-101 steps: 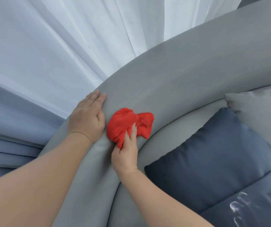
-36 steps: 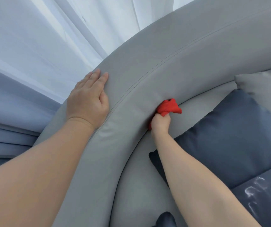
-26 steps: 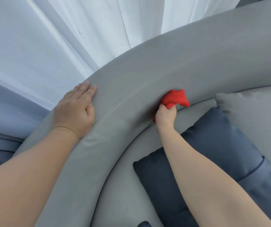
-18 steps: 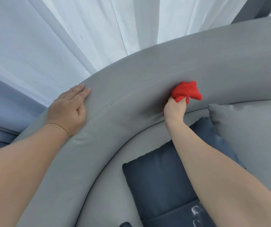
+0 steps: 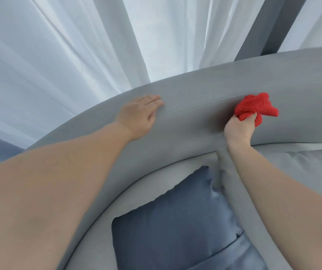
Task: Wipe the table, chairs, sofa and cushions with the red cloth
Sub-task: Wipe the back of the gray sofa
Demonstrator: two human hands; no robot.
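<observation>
Right hand [image 5: 237, 129] gripping red cloth [image 5: 254, 107] — on sofa [image 5: 191, 125]

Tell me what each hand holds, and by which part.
The right hand grips the red cloth by its bunched lower end. The left hand holds nothing; it rests flat on the sofa backrest.

head view — wide-angle | faces forward and down | close over curved grey upholstered sofa backrest [image 5: 195, 90] | white sheer curtain [image 5: 78, 45] across upper frame
</observation>
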